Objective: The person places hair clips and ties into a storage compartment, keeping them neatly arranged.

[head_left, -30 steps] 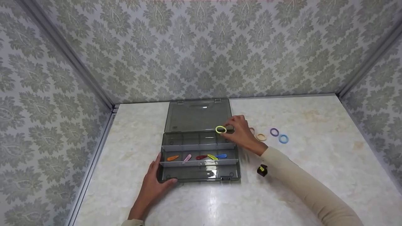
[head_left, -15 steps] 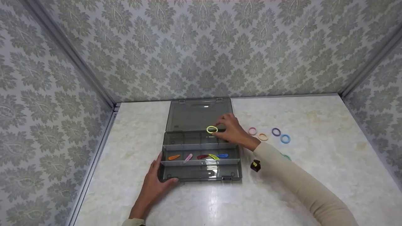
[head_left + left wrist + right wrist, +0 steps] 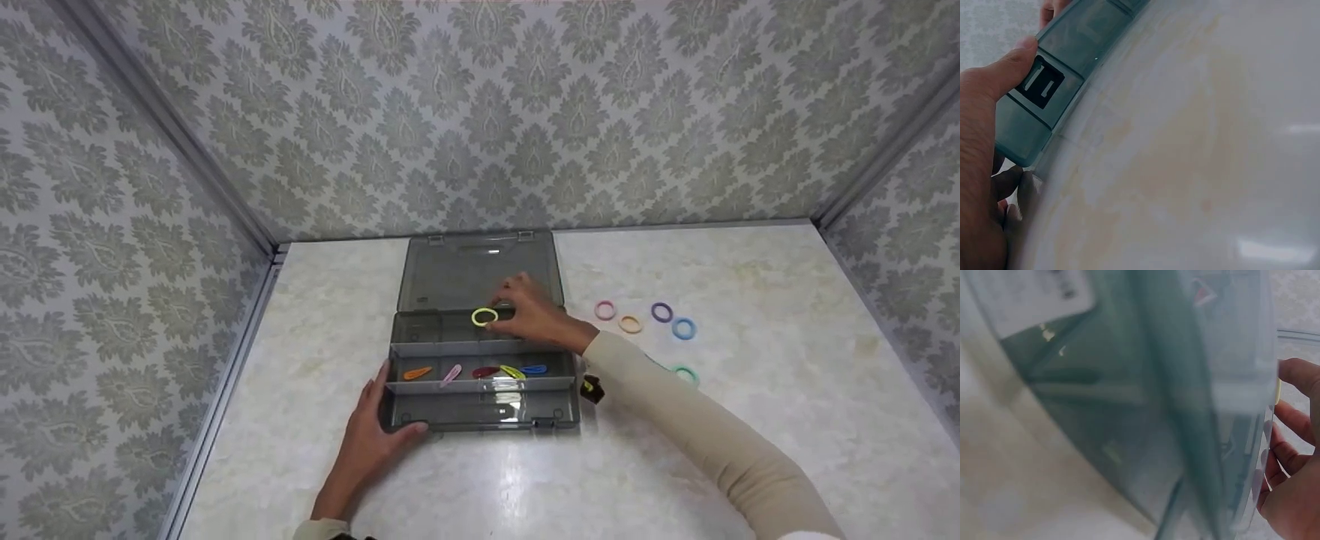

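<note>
I watch the right hand (image 3: pixel 529 311) pinch the yellow hair tie (image 3: pixel 474 318) above the rear of the organizer box (image 3: pixel 450 409), left hand (image 3: pixel 367 442) gripping its front-left corner.

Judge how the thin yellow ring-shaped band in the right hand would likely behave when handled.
The thin yellow ring-shaped band is probably light: the right hand holds it up by one side. It seems springy rather than floppy, since its loop stands open unsupported.
</note>
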`<move>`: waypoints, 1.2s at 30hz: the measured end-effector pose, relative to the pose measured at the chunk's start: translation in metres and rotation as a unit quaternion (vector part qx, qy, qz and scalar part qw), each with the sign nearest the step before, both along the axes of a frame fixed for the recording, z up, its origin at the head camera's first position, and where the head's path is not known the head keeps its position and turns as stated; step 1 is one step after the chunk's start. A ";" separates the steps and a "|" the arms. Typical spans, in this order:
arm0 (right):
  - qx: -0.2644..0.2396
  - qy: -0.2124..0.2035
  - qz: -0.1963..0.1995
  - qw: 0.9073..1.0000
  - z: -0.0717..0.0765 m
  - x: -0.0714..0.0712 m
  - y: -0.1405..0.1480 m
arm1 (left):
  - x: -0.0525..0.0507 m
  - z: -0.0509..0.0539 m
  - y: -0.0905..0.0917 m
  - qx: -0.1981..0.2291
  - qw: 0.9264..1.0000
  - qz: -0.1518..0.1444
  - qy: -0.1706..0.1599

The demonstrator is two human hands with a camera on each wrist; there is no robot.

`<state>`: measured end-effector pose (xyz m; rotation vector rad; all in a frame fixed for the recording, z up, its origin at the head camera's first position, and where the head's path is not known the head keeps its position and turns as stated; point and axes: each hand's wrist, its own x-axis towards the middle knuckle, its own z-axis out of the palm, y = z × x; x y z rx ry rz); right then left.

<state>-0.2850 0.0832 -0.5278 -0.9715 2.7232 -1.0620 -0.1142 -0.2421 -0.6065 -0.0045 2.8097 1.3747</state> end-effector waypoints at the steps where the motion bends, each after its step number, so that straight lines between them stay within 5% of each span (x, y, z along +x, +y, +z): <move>1: 0.002 -0.002 0.004 1.000 0.000 -0.001 -0.002 | 0.000 0.000 0.000 0.001 1.000 -0.001 0.001; 15: 0.049 0.008 0.073 0.996 0.015 -0.013 -0.034 | 0.001 0.000 0.000 -0.018 0.999 -0.009 0.037; 36: 0.140 0.015 0.104 0.985 0.008 -0.009 -0.091 | 0.004 0.000 -0.001 -0.013 0.999 -0.011 0.030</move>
